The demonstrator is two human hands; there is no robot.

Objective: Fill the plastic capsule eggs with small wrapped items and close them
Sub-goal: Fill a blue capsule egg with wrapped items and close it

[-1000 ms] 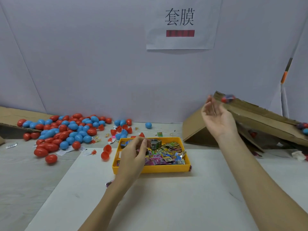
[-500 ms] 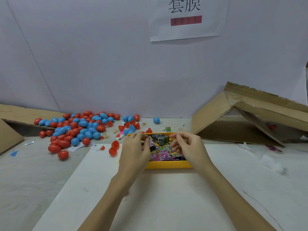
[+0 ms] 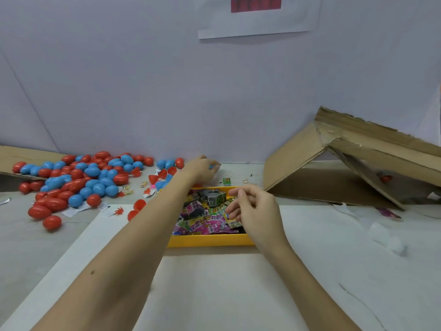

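Yellow tray (image 3: 210,242) (one), two hands, left hand (image 3: 201,169) on blue egg (image 3: 212,167)

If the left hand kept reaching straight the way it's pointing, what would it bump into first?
The left hand already seems to touch a blue egg at its fingertips. Beyond that, probably bare table, then the back wall; depth is unclear.
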